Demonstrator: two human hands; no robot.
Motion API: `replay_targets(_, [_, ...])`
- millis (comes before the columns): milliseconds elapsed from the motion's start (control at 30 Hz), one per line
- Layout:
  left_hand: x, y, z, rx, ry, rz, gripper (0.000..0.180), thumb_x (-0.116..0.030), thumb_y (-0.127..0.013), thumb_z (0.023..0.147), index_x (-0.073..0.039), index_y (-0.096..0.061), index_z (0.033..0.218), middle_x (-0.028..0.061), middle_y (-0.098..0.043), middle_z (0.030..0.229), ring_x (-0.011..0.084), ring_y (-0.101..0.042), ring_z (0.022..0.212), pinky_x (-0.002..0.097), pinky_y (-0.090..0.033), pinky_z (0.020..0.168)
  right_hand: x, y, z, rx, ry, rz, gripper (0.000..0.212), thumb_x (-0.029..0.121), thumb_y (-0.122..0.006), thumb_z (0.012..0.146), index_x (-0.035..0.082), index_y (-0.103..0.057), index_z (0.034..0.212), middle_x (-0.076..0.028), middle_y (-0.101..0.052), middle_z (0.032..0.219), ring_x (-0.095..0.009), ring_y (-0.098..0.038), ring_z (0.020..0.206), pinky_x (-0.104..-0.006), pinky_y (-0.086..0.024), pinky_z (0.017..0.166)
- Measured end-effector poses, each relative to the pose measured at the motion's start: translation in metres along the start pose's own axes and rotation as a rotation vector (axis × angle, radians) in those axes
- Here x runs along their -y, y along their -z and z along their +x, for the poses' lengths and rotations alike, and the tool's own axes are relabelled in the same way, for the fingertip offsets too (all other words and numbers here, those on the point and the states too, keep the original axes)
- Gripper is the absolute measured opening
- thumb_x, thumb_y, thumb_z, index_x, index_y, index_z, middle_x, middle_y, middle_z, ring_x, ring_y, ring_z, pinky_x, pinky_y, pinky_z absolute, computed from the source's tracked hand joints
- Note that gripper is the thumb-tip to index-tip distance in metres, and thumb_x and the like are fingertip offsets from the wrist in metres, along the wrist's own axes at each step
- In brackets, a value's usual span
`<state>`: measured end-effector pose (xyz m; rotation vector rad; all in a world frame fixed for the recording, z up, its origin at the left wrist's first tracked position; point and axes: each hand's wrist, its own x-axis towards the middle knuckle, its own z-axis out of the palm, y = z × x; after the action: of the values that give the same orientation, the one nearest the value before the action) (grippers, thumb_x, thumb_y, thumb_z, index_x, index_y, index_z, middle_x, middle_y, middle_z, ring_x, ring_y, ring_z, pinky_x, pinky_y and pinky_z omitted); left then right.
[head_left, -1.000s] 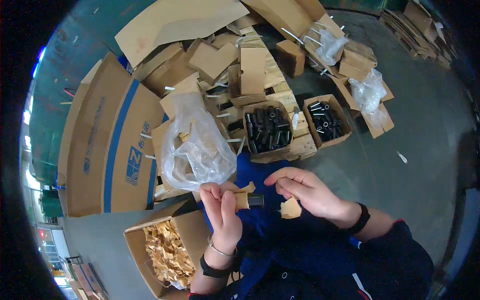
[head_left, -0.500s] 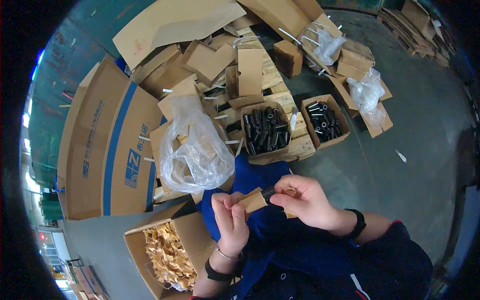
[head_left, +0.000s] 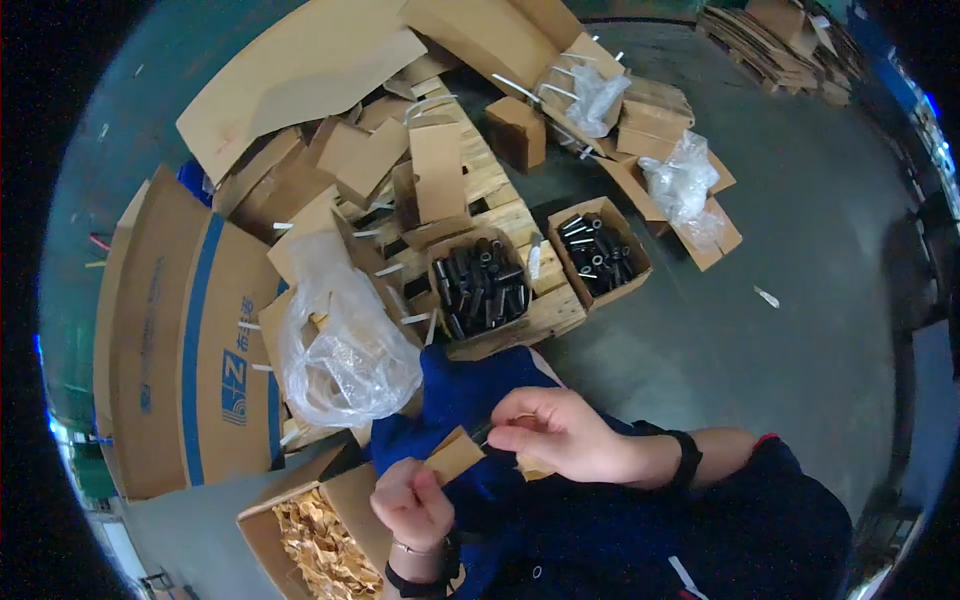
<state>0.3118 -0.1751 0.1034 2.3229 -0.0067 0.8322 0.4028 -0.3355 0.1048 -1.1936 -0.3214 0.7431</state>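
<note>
Over my lap, my left hand (head_left: pixel 415 505) pinches a folded strip of brown paper (head_left: pixel 456 455). My right hand (head_left: pixel 560 437) is closed around a black tube (head_left: pixel 482 436), whose dark end shows by the fingertips. Another scrap of brown paper (head_left: pixel 534 466) sticks out below the right fingers. Just beyond my knees, an open carton (head_left: pixel 470 348) holds many black tubes (head_left: pixel 482 285). A second carton (head_left: pixel 622 288) of black tubes (head_left: pixel 596 252) stands to its right.
At lower left, a carton (head_left: pixel 350 500) is filled with crumpled brown paper (head_left: pixel 318 545). A clear plastic bag (head_left: pixel 350 370) bulges from a box on the wooden pallet (head_left: pixel 505 215). Torn cardboard (head_left: pixel 375 155) lies behind, and a large blue-striped carton (head_left: pixel 165 350) stands left.
My hands have drawn slightly apart, the paper strip going left with my left hand and the tube staying in my right. The whole view has shifted, with the scene lying further left.
</note>
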Motion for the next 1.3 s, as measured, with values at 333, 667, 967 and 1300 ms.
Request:
replay_targets(333, [-0.007, -0.021, 0.011, -0.028, 0.214, -0.336, 0.021, 0.005, -0.041, 0.082, -0.008, -0.024, 0.078, 0.0030, -0.034, 0.059, 0.0088, -0.034, 0.048, 0.0216, -0.029, 0.042, 0.017, 0.010, 0.008, -0.001, 0.109, -0.221, 0.008, 0.002, -0.062, 0.075, 0.000, -0.054, 0.078, 0.001, -0.048, 0.069, -0.002, -0.042, 0.057, -0.0174, -0.033, 0.049])
replay_targets(667, [0.059, 0.086, 0.000, -0.607, 0.614, -0.273, 0.014, -0.016, -0.046, 0.087, -0.011, -0.035, 0.079, -0.0048, -0.032, 0.069, 0.0028, -0.036, 0.061, 0.0135, -0.030, 0.045, 0.058, 0.113, 0.007, -0.646, 0.305, -0.234, 0.010, 0.013, -0.061, 0.076, 0.007, -0.055, 0.076, 0.005, -0.049, 0.063, -0.003, -0.043, 0.056, -0.0171, -0.036, 0.052])
replay_targets(967, [0.073, 0.092, -0.030, -0.732, 0.834, -0.111, 0.009, -0.018, -0.044, 0.088, -0.012, -0.039, 0.082, -0.0059, -0.037, 0.066, -0.0009, -0.031, 0.052, 0.0123, -0.027, 0.042, -0.075, 0.290, 0.093, -0.850, 0.023, -1.005, 0.025, 0.023, -0.069, 0.065, 0.000, -0.063, 0.071, -0.014, -0.058, 0.064, -0.026, -0.057, 0.060, -0.0324, -0.044, 0.058])
replay_targets(1300, [0.083, 0.132, -0.085, -0.646, 0.879, -0.069, 0.022, -0.019, -0.048, 0.086, -0.007, -0.042, 0.103, -0.0013, -0.044, 0.081, 0.0025, -0.031, 0.055, 0.0146, -0.028, 0.046, -0.089, 0.305, 0.112, -0.888, -0.085, -0.164, 0.023, 0.022, -0.049, 0.082, 0.003, -0.060, 0.089, 0.001, -0.046, 0.057, -0.013, -0.043, 0.049, -0.0263, -0.038, 0.047])
